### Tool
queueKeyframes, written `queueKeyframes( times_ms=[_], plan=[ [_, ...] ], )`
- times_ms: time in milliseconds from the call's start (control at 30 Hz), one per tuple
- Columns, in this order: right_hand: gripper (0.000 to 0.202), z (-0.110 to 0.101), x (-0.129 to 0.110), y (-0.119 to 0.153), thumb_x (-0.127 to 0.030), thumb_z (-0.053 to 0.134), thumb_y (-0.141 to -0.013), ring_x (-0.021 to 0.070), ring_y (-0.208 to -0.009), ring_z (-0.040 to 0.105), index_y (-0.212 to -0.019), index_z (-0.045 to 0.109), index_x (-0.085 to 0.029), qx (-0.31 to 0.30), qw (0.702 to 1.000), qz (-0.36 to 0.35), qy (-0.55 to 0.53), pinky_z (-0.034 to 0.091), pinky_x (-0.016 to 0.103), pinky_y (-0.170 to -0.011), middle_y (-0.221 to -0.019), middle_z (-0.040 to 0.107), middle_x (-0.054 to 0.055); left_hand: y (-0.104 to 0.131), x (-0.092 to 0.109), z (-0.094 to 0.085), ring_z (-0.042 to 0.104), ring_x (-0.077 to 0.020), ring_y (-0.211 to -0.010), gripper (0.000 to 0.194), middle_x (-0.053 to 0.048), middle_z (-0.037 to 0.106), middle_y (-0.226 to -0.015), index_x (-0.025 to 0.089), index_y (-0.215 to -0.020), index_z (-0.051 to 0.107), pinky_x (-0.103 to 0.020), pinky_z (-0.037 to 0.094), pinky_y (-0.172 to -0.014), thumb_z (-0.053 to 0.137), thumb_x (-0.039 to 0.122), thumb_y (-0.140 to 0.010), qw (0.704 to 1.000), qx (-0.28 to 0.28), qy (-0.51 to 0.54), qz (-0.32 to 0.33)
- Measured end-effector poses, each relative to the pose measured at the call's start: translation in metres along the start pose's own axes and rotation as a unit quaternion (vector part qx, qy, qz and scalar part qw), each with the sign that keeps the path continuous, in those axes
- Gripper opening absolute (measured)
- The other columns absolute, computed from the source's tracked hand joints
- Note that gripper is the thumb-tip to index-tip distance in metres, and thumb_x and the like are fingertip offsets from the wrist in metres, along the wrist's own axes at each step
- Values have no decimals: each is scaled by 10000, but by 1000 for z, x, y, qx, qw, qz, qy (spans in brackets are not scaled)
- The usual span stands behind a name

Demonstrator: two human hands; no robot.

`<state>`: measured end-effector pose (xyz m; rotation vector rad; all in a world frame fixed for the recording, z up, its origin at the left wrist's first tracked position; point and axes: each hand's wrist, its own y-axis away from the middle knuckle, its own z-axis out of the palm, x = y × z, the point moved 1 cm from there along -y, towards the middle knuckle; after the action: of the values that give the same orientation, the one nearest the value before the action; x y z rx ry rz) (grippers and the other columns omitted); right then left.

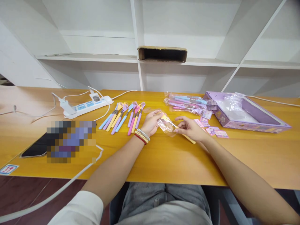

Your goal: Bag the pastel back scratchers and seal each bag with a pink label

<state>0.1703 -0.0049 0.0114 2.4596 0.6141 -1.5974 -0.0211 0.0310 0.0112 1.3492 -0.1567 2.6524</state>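
Near the middle of the wooden table, my left hand (152, 122) pinches a clear plastic wrapper (166, 125) around the head of a yellow-handled tool (188, 139). My right hand (188, 127) has its thumb and fingers closed at the wrapper's lower end, beside the tool's shaft; the handle sticks out below that hand. Left of my hands lie several unwrapped claw-headed tools (124, 117) in blue, yellow, purple and pink. Several wrapped tools (185, 103) are piled beyond my right hand. Small pink and purple cards (213, 130) lie to its right.
A purple box (255, 125) with clear plastic inside stands at the right. At the back left is a white power strip (86, 107) with cables. A black phone (35, 148) lies beside a blurred patch. White shelves hold a cardboard box (162, 54). A white cable (70, 184) crosses the front left.
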Motion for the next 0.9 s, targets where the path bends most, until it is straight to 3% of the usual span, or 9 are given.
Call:
queueKeyframes(
  times_ms=[167,367,533,733,900],
  plan=[
    [509,-10,1,2,-328,639,-706,75,-473,493,-1124,375,-209,-92,988,103,-73,344,184,-415,-665,573,-35,-3,10,-4,611,-114,-714,180,-25,610,-761,130,-804,542,-266,495,-727,667,143,-675,998,20,19,55],
    [407,-26,-1,5,-247,678,-664,84,-569,537,-1003,463,-183,-141,977,93,-131,411,211,-482,-853,639,45,-6,21,-11,632,-116,-728,257,-17,631,-807,168,-883,513,-287,504,-751,648,94,-677,994,73,29,72],
    [461,-24,-3,6,-277,704,-652,103,-594,566,-1058,519,-160,-139,976,67,-154,445,240,-500,-914,657,83,-5,12,-11,643,-136,-760,285,-39,651,-864,179,-946,509,-309,508,-765,642,130,-699,996,67,34,41],
    [538,-13,-3,6,-314,723,-639,81,-500,525,-1120,538,-161,-154,976,78,-131,385,208,-422,-798,659,46,-3,4,-8,650,-166,-756,158,-73,661,-854,143,-829,505,-326,514,-738,625,157,-727,998,51,44,11],
    [518,-14,-4,6,-355,706,-656,64,-483,472,-1114,551,-170,-135,984,67,-97,382,209,-450,-732,633,13,-2,6,-8,645,-166,-772,137,-76,653,-847,134,-816,519,-323,500,-751,621,172,-733,998,47,48,-4]
  ],
)
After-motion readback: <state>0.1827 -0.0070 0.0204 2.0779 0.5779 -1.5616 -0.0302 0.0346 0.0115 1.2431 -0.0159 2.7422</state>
